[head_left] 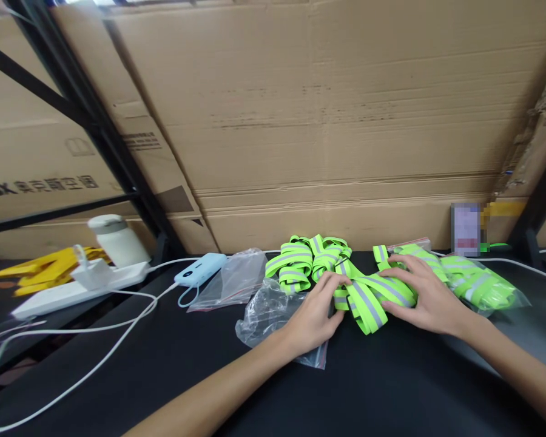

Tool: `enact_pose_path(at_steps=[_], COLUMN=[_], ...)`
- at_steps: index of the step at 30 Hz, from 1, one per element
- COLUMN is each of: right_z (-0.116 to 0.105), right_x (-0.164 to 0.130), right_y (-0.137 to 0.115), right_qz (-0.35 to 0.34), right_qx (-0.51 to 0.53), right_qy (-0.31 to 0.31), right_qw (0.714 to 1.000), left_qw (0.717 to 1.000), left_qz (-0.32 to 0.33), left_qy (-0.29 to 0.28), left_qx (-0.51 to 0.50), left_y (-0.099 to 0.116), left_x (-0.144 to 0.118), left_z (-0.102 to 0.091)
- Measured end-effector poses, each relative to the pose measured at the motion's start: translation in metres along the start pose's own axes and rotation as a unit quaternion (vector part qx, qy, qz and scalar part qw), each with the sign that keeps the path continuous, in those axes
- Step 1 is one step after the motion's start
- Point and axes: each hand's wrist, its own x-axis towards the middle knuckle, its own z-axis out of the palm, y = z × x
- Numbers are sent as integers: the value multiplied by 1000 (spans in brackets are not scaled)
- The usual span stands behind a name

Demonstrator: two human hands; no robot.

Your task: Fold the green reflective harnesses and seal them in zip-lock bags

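Observation:
A folded bundle of neon-green reflective strap (368,297) with a grey stripe lies between my hands on the black table. My left hand (316,312) has its fingers closed on the bundle's left end. Curled round the right end, my right hand (421,294) grips it too. Behind my left hand sit more looped reflective straps (295,261), out of any bag. A crumpled clear plastic bag (268,309) lies partly under my left forearm. To the right of my right hand, a clear bag of green straps (477,282) rests on the table.
A flat zip bag (236,276) and a light-blue power bank (200,270) lie at the left. Farther left are a white power strip (82,288), a looping white cable and a white bottle (118,240). Cardboard (327,121) walls the back; a blurred-out upright item (466,229) leans there.

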Motion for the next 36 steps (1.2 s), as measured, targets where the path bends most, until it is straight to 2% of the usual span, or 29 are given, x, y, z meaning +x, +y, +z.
enact_pose_path(at_steps=[4,7,10,13,16,18,20,24,27,29,31,33,36], right_z=[3,-5,-15,-22,-23,-23,-21,-19,-20,-20,-17,-14,-12], right_x=[0,3,2,0,-1,-1,0,1,3,4,5,4,3], right_y=[0,-3,-4,-2,-2,-6,-12,-23,-27,-27,-25,-24,-27], right_qz=[-44,-38,-59,-70,-64,-77,-83,-41,-24,-28,-44,-66,-82], right_qx=[-35,-38,-2,41,31,22,36,84,88,86,88,89,94], right_qy=[44,74,70,68,106,89,26,-108,-147,-138,-108,-77,-51], right_qw=[997,996,996,994,992,993,996,990,985,986,989,991,991], left_qw=[993,976,954,939,927,923,923,938,970,990,996,992,982], left_qz=[90,175,246,288,319,336,342,305,212,124,56,28,32], left_qy=[47,82,101,109,103,83,63,90,90,47,-11,-68,-124], left_qx=[52,103,136,154,170,171,164,136,80,56,65,99,140], left_y=[3,5,8,10,10,11,12,11,10,10,11,12,13], left_x=[-1,-2,-2,-2,-2,-3,-5,-7,-5,-3,-1,1,3], left_z=[-1,-2,-2,-4,-7,-8,-6,1,6,6,6,5,3])
